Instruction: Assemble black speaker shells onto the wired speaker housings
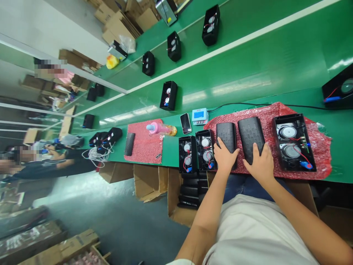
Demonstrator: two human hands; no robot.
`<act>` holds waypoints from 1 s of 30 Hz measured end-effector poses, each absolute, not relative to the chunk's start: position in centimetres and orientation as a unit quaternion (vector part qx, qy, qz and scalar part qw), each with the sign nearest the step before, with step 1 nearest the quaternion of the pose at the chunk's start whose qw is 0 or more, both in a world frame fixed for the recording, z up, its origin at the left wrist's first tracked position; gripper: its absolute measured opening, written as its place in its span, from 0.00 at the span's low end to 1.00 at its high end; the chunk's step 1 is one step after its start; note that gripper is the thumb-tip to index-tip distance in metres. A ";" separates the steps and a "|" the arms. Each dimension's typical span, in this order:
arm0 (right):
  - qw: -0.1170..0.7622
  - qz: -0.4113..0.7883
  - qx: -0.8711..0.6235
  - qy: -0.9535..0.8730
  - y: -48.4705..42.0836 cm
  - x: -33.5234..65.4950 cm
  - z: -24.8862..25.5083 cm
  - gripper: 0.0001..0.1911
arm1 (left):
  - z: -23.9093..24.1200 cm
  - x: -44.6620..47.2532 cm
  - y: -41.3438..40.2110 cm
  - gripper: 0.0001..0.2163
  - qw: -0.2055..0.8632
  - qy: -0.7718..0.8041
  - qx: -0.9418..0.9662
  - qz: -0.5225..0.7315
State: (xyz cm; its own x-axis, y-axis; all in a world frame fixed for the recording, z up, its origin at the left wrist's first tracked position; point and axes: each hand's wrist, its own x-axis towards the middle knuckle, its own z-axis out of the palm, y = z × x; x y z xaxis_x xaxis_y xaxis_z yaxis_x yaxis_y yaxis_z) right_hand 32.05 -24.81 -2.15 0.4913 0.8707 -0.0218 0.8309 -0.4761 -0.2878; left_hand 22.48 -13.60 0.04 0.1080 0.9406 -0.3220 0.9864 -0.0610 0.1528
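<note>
Two black textured speaker covers lie side by side on red bubble wrap (322, 147). My left hand (225, 157) grips the lower part of the left speaker cover (226, 133), thumb at its right edge and fingers at its left. The right speaker cover (249, 130) is under my right hand (261, 163), thumb and fingers at its opposite sides. To the right sits an open speaker housing (292, 145) with two round drivers, red wires and a blue part. Two smaller open housings, the nearer one (204, 149) and its neighbour (187, 154), stand left of my left hand.
Behind the covers are a small blue-screened device (200, 115) with a black cable and a phone (185, 123). A pink-topped bottle (162, 129) lies farther left. Several housings sit on the green belt (234, 73). Below the edge, a cardboard box (173, 206) holds black parts. A person (55, 163) works far left.
</note>
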 end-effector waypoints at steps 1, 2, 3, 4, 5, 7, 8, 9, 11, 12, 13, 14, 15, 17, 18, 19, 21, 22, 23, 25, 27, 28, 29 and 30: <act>0.124 0.081 -0.856 -0.496 -24.8 32.1 -2.2 0.39 | 0.0 22.5 -13.7 0.51 0.170 0.662 0.727 -0.069; 0.130 0.076 -0.855 -0.496 -24.9 32.1 -2.3 0.39 | 0.0 22.5 -13.7 0.51 0.171 0.658 0.730 -0.070; 0.138 0.070 -0.854 -0.497 -25.0 32.1 -2.4 0.39 | 0.0 22.6 -13.8 0.50 0.170 0.656 0.732 -0.071; 0.145 0.064 -0.852 -0.498 -25.2 32.2 -2.5 0.39 | 0.0 22.6 -13.8 0.49 0.166 0.655 0.734 -0.073; 0.152 0.058 -0.852 -0.498 -25.3 32.2 -2.7 0.39 | 0.0 22.7 -13.8 0.48 0.159 0.654 0.735 -0.075; 0.162 0.050 -0.851 -0.497 -25.4 32.3 -2.9 0.39 | 0.0 22.9 -13.8 0.47 0.144 0.655 0.738 -0.077; 0.164 0.049 -0.852 -0.495 -25.4 32.3 -2.9 0.40 | 0.0 23.0 -13.8 0.46 0.136 0.655 0.740 -0.076; 0.164 0.050 -0.853 -0.492 -25.3 32.4 -2.9 0.40 | 0.0 23.1 -13.8 0.46 0.131 0.654 0.742 -0.074; 0.160 0.054 -0.855 -0.490 -25.2 32.4 -2.9 0.40 | -0.1 23.1 -13.8 0.45 0.129 0.651 0.745 -0.067; 0.157 0.058 -0.856 -0.490 -25.1 32.4 -2.8 0.40 | -0.2 23.1 -13.9 0.45 0.130 0.650 0.746 -0.063; 0.153 0.061 -0.856 -0.490 -25.1 32.4 -2.7 0.40 | -0.4 23.1 -13.9 0.46 0.131 0.651 0.746 -0.060; 0.148 0.064 -0.856 -0.491 -25.0 32.4 -2.6 0.40 | -0.5 23.1 -13.9 0.46 0.131 0.651 0.745 -0.057; 0.144 0.068 -0.857 -0.491 -25.0 32.4 -2.5 0.41 | -0.6 23.1 -14.0 0.46 0.129 0.652 0.745 -0.055; 0.135 0.079 -0.860 -0.487 -24.8 32.4 -2.2 0.42 | -0.7 23.0 -14.0 0.46 0.126 0.654 0.745 -0.052; 0.129 0.086 -0.861 -0.485 -24.7 32.4 -2.1 0.43 | -0.7 23.0 -14.0 0.45 0.125 0.654 0.744 -0.051; 0.124 0.094 -0.861 -0.483 -24.6 32.4 -2.0 0.43 | -0.7 23.0 -14.0 0.45 0.126 0.654 0.744 -0.050; 0.121 0.110 -0.860 -0.483 -24.5 32.7 -1.7 0.42 | -0.5 22.9 -14.0 0.45 0.133 0.655 0.742 -0.049; 0.125 0.121 -0.857 -0.486 -24.5 33.0 -1.7 0.41 | -0.4 22.8 -13.9 0.45 0.140 0.654 0.742 -0.048; 0.135 0.132 -0.852 -0.489 -24.5 33.4 -1.7 0.39 | -0.3 22.7 -13.8 0.46 0.148 0.654 0.741 -0.048; 0.163 0.156 -0.840 -0.493 -24.5 34.2 -1.9 0.35 | -0.1 22.5 -13.6 0.47 0.165 0.650 0.740 -0.049; 0.184 0.175 -0.833 -0.492 -24.3 35.1 -2.0 0.35 | 0.1 22.3 -13.5 0.48 0.178 0.643 0.744 -0.051; 0.185 0.186 -0.832 -0.489 -24.2 35.4 -2.1 0.37 | 0.1 22.2 -13.5 0.49 0.180 0.639 0.746 -0.052; 0.179 0.197 -0.833 -0.486 -24.0 35.6 -2.1 0.41 | 0.1 22.1 -13.5 0.49 0.180 0.636 0.748 -0.051; 0.167 0.209 -0.835 -0.482 -23.8 35.6 -2.1 0.45 | 0.0 22.0 -13.5 0.49 0.180 0.635 0.750 -0.050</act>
